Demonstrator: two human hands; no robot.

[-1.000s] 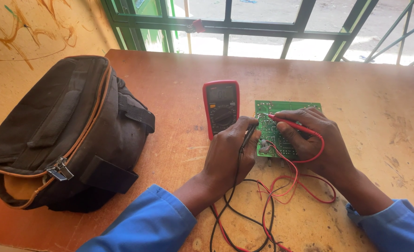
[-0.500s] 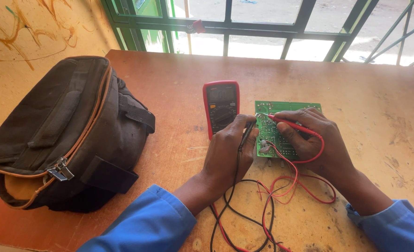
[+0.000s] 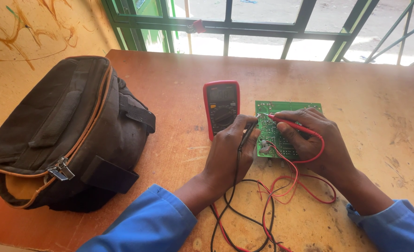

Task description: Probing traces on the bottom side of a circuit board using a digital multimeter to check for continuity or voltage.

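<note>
Presently, left hand pinches the black probe and right hand grips the red probe, both tips on the green circuit board beside the red multimeter.

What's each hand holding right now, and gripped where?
Left hand holds the black probe by its shaft, tip towards the green circuit board. Right hand holds the red probe along its body, tip on the board.

Bright blue long sleeves (cuffs at wrists), bare hands.
</note>
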